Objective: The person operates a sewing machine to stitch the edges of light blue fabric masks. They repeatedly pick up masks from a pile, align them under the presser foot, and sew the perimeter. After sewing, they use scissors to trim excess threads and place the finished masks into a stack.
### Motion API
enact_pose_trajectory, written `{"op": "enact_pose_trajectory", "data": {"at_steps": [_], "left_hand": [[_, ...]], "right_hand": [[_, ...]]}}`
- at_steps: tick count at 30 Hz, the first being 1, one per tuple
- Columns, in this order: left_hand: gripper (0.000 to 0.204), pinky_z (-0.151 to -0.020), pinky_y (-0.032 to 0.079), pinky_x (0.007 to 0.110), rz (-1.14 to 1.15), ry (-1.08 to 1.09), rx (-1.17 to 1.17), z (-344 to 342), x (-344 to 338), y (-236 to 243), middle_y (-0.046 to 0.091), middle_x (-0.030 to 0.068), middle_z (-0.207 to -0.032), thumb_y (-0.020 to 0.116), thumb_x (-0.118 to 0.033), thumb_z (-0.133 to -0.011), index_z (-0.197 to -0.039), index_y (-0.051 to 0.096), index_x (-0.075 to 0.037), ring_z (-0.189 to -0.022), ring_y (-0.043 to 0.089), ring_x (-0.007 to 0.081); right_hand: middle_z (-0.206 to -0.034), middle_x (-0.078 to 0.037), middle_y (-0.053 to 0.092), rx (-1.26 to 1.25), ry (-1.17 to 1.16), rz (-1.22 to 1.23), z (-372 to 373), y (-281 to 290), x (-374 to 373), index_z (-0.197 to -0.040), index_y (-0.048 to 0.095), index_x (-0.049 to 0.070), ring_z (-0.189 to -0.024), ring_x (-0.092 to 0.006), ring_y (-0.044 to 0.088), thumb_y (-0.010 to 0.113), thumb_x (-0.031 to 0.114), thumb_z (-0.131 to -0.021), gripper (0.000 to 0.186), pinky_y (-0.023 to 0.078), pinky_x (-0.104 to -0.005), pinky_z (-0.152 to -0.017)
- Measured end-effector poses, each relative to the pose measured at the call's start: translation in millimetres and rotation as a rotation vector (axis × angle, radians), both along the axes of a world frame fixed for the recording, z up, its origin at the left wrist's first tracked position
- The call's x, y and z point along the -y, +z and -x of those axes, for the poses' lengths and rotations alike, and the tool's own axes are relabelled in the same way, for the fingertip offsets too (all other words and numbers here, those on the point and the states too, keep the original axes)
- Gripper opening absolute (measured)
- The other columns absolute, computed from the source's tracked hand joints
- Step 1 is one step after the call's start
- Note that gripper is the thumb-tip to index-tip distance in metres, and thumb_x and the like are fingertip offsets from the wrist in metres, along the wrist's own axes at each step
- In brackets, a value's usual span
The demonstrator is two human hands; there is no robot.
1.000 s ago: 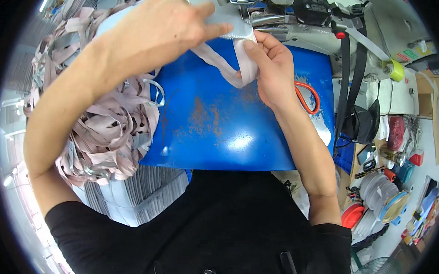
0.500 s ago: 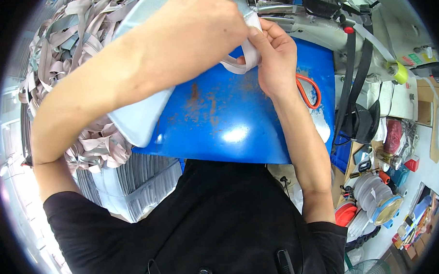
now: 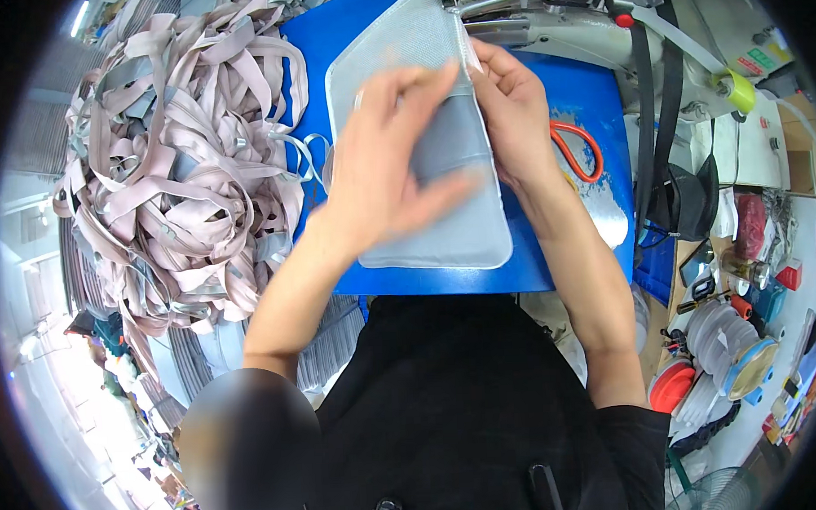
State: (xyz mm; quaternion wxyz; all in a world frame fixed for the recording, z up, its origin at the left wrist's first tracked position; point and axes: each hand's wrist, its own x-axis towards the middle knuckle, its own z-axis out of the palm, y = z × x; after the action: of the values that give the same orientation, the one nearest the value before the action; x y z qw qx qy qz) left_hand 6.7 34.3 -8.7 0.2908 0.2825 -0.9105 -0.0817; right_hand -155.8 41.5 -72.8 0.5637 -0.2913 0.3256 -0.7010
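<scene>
- Blue table (image 3: pixel 536 258), spread beneath everything central, presumably as a firm, smooth rest.
- Mauve-and-grey strips (image 3: pixel 141 201), heaped in loose tangles to the left, probably for easy reach without covering the middle.
- Metal machine parts (image 3: pixel 544 34), jutting in along the far right, above the table.
- Pale grey panel (image 3: pixel 435 245), lying lengthwise over the table's middle, top end beside those parts; face up, apparently to keep the fabric flat and unfolded.
- Left hand (image 3: pixel 379 157), open, fingers spread and blurred, over the panel's left half; contact with the fabric impossible to tell.
- Right hand (image 3: pixel 518 116), pinching the panel's right edge between thumb and curled fingers, likely to steady that side.
- Orange-red loop (image 3: pixel 595 145), near the right hand, beyond the panel, seemingly out of the fabric's way.
</scene>
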Motion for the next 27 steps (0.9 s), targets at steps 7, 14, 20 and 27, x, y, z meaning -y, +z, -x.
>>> {"op": "enact_pose_trajectory", "data": {"at_steps": [7, 14, 20, 27], "left_hand": [[0.081, -0.072, 0.055, 0.041, 0.046, -0.03, 0.486, -53.0, -62.1, 10.4, 0.052, 0.0102, -0.097, 0.069, -0.005, -0.078, -0.154, 0.052, -0.028, -0.083, 0.06, 0.0274], [0.071, -0.047, 0.05, 0.029, 0.199, -0.157, 0.719, -42.6, -51.5, 64.9, 0.044, 0.0054, -0.083, 0.068, -0.013, -0.083, -0.152, 0.055, -0.026, -0.063, 0.055, 0.0169], [0.082, -0.053, 0.055, 0.033, 0.227, -0.179, 0.759, -33.9, -11.8, 80.7, 0.046, 0.0067, -0.087, 0.068, -0.007, -0.082, -0.157, 0.047, -0.031, -0.064, 0.059, 0.02], [0.083, -0.058, 0.058, 0.033, 0.347, -0.188, 0.829, -29.6, 39.0, 88.5, 0.051, 0.0078, -0.094, 0.071, -0.007, -0.082, -0.156, 0.047, -0.035, -0.07, 0.066, 0.0213]], "right_hand": [[-0.115, -0.014, 0.074, 0.069, 0.037, 0.008, -3.4, 2.0, -18.1, -0.135, 0.061, -0.006, -0.099, -0.0148, 0.071, 0.058, 0.009, -0.105, 0.034, 0.056, -0.0285, -0.087], [-0.105, -0.01, 0.077, 0.015, 0.023, -0.032, -2.2, 6.3, -50.9, -0.135, 0.061, -0.005, -0.087, -0.0082, 0.071, 0.058, 0.012, -0.107, 0.034, 0.056, -0.0218, -0.075], [-0.105, -0.009, 0.077, 0.019, 0.001, -0.002, -1.9, 0.3, -41.2, -0.137, 0.06, -0.006, -0.089, -0.0078, 0.071, 0.059, 0.012, -0.107, 0.035, 0.056, -0.0222, -0.076], [-0.12, -0.011, 0.072, -0.027, 0.033, 0.019, 2.8, 3.0, -19.4, -0.138, 0.059, -0.006, -0.103, -0.0137, 0.07, 0.058, 0.01, -0.106, 0.035, 0.057, -0.0271, -0.09]]}}
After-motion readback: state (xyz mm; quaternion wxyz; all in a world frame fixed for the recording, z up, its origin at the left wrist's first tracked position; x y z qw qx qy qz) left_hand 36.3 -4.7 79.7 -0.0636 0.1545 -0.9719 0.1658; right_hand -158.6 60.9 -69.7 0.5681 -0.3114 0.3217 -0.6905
